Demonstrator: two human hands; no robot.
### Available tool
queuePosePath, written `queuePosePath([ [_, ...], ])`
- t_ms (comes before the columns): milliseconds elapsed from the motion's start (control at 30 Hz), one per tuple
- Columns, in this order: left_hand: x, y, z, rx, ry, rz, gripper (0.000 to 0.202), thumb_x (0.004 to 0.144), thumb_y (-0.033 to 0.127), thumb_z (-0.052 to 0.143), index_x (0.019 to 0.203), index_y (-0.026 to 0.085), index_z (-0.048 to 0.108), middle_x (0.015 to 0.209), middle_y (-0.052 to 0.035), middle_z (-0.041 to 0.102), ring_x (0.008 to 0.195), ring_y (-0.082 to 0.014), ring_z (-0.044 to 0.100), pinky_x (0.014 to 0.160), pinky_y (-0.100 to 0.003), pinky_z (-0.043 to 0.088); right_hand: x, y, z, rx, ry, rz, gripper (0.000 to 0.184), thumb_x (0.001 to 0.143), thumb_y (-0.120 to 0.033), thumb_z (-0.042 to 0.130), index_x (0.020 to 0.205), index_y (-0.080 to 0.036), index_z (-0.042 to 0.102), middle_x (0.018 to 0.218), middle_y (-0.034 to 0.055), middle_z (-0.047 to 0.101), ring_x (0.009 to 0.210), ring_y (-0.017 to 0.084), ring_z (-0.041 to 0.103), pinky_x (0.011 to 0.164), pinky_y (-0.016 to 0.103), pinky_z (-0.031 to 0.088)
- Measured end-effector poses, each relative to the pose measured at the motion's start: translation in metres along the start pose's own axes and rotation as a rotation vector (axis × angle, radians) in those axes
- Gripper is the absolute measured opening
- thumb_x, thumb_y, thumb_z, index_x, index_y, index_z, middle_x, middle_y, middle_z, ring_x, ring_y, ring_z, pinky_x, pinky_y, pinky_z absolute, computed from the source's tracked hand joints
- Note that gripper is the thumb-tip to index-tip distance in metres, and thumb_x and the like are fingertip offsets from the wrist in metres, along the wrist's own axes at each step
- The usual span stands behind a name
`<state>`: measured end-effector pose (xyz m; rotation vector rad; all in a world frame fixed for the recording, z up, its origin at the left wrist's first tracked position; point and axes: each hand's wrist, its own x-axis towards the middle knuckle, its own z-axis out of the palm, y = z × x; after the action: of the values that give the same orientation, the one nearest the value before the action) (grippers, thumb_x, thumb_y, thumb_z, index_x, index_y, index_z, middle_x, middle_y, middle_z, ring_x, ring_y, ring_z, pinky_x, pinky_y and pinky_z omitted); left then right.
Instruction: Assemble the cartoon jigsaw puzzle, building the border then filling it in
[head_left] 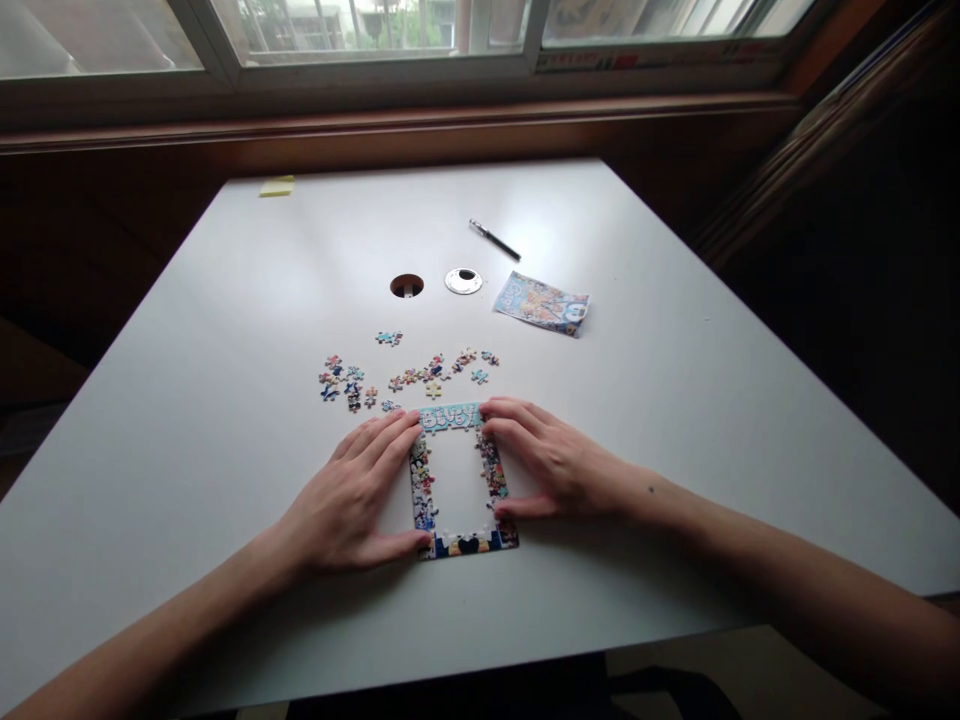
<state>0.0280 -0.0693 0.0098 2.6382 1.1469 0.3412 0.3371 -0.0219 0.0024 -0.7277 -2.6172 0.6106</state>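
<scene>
L hand (352, 500) lies flat, fingers spread, pressing the left edge of the puzzle frame (459, 480); R hand (551, 462) also flat and open against the right edge, gripping nothing. Frame sits at the near-centre of the table (225, 300). Border looks done all round, middle empty w/ bare table showing. Loose pieces (405, 375) scattered just behind it, so most of the fill is left. Further back: picture card (541, 303), pen (494, 240), sticky notes (277, 186).
</scene>
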Motion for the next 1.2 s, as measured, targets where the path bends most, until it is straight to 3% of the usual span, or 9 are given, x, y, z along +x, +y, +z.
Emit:
queuePosePath([
  [300, 0.000, 0.001, -0.003, -0.101, 0.054, -0.011, 0.096, 0.080, 0.059, 0.068, 0.156, 0.020, 0.025, 0.160, -0.0151, 0.035, 0.147, -0.0373, 0.031, 0.121, -0.055, 0.032, 0.000, -0.002, -0.002, 0.023, -0.021, 0.043, 0.068, 0.080, -0.058, 0.073, 0.130, -0.020, 0.048, 0.145, 0.0211, 0.044, 0.139, 0.036, 0.040, 0.112, 0.055, 0.043],
  [367, -0.002, -0.003, -0.009, -0.186, 0.155, -0.044, 0.076, 0.085, 0.048, 0.065, 0.149, 0.022, 0.036, 0.153, -0.0140, 0.044, 0.142, -0.0337, 0.040, 0.117, -0.052, 0.038, -0.002, 0.000, -0.004, 0.069, -0.012, 0.067, 0.063, 0.081, -0.056, 0.073, 0.128, -0.022, 0.049, 0.149, 0.0204, 0.040, 0.139, 0.035, 0.041, 0.111, 0.054, 0.044],
  [433, -0.003, -0.012, -0.016, -0.199, 0.335, -0.115, 0.046, 0.090, 0.033, 0.060, 0.133, 0.023, 0.051, 0.135, -0.0113, 0.059, 0.129, -0.0284, 0.052, 0.109, -0.048, 0.046, -0.003, 0.005, -0.007, 0.113, 0.048, 0.091, 0.051, 0.085, -0.051, 0.071, 0.123, -0.024, 0.051, 0.149, 0.0182, 0.041, 0.138, 0.034, 0.042, 0.110, 0.052, 0.044],
  [533, 0.002, -0.035, -0.026, -0.028, 0.562, -0.253, 0.017, 0.089, 0.022, 0.058, 0.104, 0.022, 0.065, 0.105, -0.0065, 0.068, 0.106, -0.0243, 0.061, 0.097, -0.044, 0.051, -0.003, 0.016, -0.010, 0.112, 0.188, 0.114, 0.026, 0.091, -0.040, 0.065, 0.109, -0.024, 0.056, 0.133, 0.0147, 0.054, 0.126, 0.031, 0.050, 0.105, 0.050, 0.045],
  [600, 0.011, -0.053, -0.030, 0.063, 0.448, -0.263, 0.014, 0.089, 0.024, 0.058, 0.098, 0.022, 0.068, 0.099, -0.0052, 0.070, 0.104, -0.0253, 0.060, 0.096, -0.045, 0.049, -0.001, 0.022, -0.012, 0.117, 0.251, 0.144, 0.014, 0.093, -0.034, 0.062, 0.100, -0.023, 0.058, 0.116, 0.0122, 0.061, 0.112, 0.028, 0.056, 0.099, 0.046, 0.048],
  [667, 0.023, -0.069, -0.030, 0.118, 0.322, -0.178, 0.016, 0.086, 0.027, 0.061, 0.098, 0.024, 0.071, 0.102, -0.0052, 0.070, 0.105, -0.0264, 0.059, 0.096, -0.046, 0.047, 0.001, 0.025, -0.015, 0.141, 0.291, 0.210, 0.009, 0.094, -0.031, 0.059, 0.094, -0.022, 0.058, 0.102, 0.0095, 0.062, 0.096, 0.024, 0.059, 0.088, 0.041, 0.050],
  [767, 0.035, -0.085, -0.025, 0.181, 0.409, -0.202, 0.023, 0.085, 0.029, 0.060, 0.105, 0.023, 0.070, 0.112, -0.0073, 0.068, 0.109, -0.0276, 0.056, 0.100, -0.047, 0.044, 0.004, 0.025, -0.018, 0.140, 0.334, 0.324, 0.010, 0.093, -0.030, 0.057, 0.089, -0.021, 0.058, 0.090, 0.0060, 0.060, 0.079, 0.019, 0.055, 0.074, 0.034, 0.048],
  [933, 0.027, -0.102, -0.016, 0.173, 0.394, -0.384, 0.039, 0.089, 0.033, 0.053, 0.125, 0.021, 0.064, 0.130, -0.0093, 0.063, 0.123, -0.0304, 0.052, 0.107, -0.050, 0.040, 0.006, 0.026, -0.018, 0.116, 0.354, 0.387, 0.009, 0.091, -0.028, 0.058, 0.088, -0.020, 0.058, 0.085, 0.0035, 0.056, 0.073, 0.016, 0.051, 0.066, 0.030, 0.043],
  [1200, 0.016, -0.101, -0.013, 0.052, 0.369, -0.225, 0.037, 0.095, 0.031, 0.050, 0.126, 0.018, 0.065, 0.131, -0.0100, 0.064, 0.124, -0.0274, 0.054, 0.111, -0.048, 0.044, 0.015, 0.032, -0.012, 0.068, 0.362, 0.399, 0.011, 0.089, -0.026, 0.058, 0.094, -0.018, 0.063, 0.088, 0.0045, 0.059, 0.075, 0.016, 0.052, 0.068, 0.030, 0.044],
])
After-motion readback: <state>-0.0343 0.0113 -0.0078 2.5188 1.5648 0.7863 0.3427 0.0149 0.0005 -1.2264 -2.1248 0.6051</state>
